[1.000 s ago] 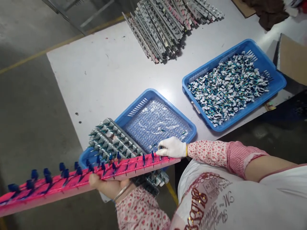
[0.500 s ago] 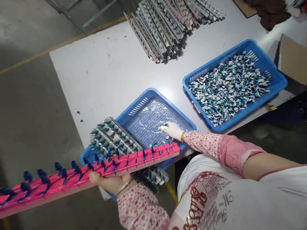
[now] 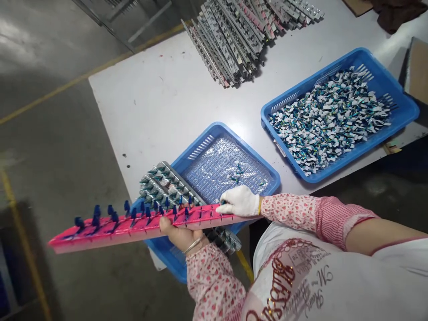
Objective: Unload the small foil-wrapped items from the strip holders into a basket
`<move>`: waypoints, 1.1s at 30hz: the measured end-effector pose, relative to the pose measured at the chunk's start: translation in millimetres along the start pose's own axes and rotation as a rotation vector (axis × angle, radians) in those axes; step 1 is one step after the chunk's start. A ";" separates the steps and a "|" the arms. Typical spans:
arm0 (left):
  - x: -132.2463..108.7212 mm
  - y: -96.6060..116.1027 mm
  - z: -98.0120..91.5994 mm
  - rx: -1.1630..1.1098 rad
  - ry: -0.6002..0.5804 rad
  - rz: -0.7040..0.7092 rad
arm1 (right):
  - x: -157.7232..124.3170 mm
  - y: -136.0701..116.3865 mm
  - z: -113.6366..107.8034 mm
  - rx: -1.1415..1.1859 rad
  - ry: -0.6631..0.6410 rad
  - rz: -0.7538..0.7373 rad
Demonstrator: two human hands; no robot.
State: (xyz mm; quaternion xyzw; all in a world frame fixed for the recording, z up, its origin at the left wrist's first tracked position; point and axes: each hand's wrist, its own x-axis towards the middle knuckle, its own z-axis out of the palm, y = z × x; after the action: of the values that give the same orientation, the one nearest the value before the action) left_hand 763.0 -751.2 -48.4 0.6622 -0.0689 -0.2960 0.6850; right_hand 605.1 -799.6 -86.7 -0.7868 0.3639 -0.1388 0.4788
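Observation:
My bare left hand (image 3: 182, 234) is wrapped around a long pink bar (image 3: 150, 227) from below, thumb on its near edge. Dark blue pieces (image 3: 133, 214) stand up in two rows of slots along the bar's left and middle part. My white-gloved right hand (image 3: 240, 201) is closed at the bar's right part, a small blue piece (image 3: 223, 202) just showing at its fingertips. Behind the bar lies a blue tray (image 3: 272, 171) lined with clear bubbled plastic. A few small blue-and-white pieces (image 3: 237, 173) rest on that lining.
Grey metal strips (image 3: 167, 178) holding teal pieces lie across the tray's left side. A second blue basket (image 3: 406, 109) holds a heap of blue-and-white pieces. Several metal bars (image 3: 230, 44) are stacked at the back of the white table (image 3: 140, 107). Cardboard (image 3: 417, 71) stands far right.
My right hand has come from inside the tray to the pink bar. My left hand has shifted the bar to the right, and its far left end now shows. The view has also shifted.

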 end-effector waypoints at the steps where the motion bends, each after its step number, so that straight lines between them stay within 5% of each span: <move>1: -0.9 0.8 -0.5 -0.038 -0.039 -0.008 | 4.4 6.6 -0.3 0.092 0.063 0.088; 4: -7.7 -1.7 -2.3 -0.129 -0.117 -0.013 | 23.5 36.3 -9.4 0.271 0.217 0.363; 6: -16.0 -8.4 -2.3 -0.170 -0.135 -0.024 | 34.8 53.4 -20.3 0.213 0.203 0.426; 11: -38.2 -34.9 3.1 -0.194 -0.145 -0.094 | 46.4 42.0 -35.7 0.104 0.167 0.241; 16: -57.5 -53.2 15.8 -0.208 -0.239 -0.163 | 42.2 -5.4 -21.3 0.207 0.041 0.054; 21: -68.1 -57.8 19.6 -0.191 -0.242 -0.158 | 40.1 -8.9 -5.9 0.115 0.079 -0.006; 27: -61.7 -61.7 9.4 -0.193 -0.253 -0.246 | 57.9 26.5 -10.8 0.441 0.216 0.444; 33: -56.8 -69.0 10.1 -0.132 -0.160 -0.275 | 51.9 49.9 -38.0 -0.076 0.175 0.350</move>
State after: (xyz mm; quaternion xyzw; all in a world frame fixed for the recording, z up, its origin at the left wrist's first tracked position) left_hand 690.1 -728.1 -95.7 0.5931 -0.0124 -0.4427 0.6723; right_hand 597.8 -874.8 -117.1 -0.7140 0.5405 -0.1074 0.4320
